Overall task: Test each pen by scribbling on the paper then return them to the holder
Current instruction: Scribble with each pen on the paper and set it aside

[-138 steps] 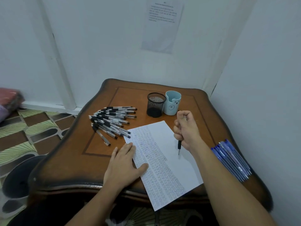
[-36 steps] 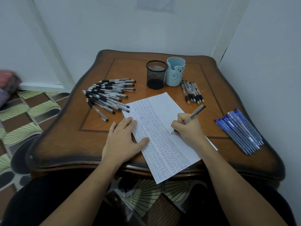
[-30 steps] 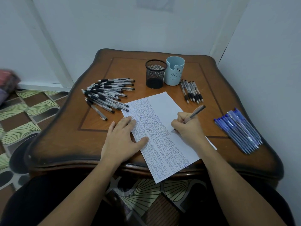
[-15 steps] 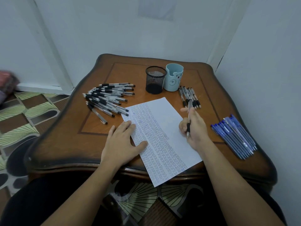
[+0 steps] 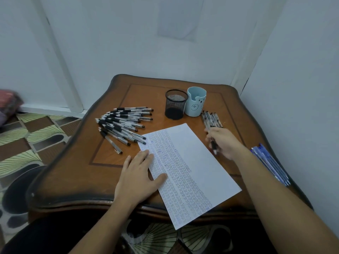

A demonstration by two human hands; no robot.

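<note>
Wooden table (image 5: 110, 180) fills the head view, and the paper (image 5: 198, 162) slants across mid-frame with its lower corner past the near edge. If the left hand (image 5: 139, 175) lifts, the sheet could slide off. The right hand (image 5: 225, 143) is just below a short row of pens (image 5: 211, 119), so a careless set-down could send them rolling. No pens stick out of the mesh holder (image 5: 176, 104) or the blue cup (image 5: 196, 103) above centre. The left hand lies flat, fingers straight, pressing the sheet's left edge. The right hand, right of centre, curls round a black pen (image 5: 213, 144) with its tip toward the lower frame
</note>
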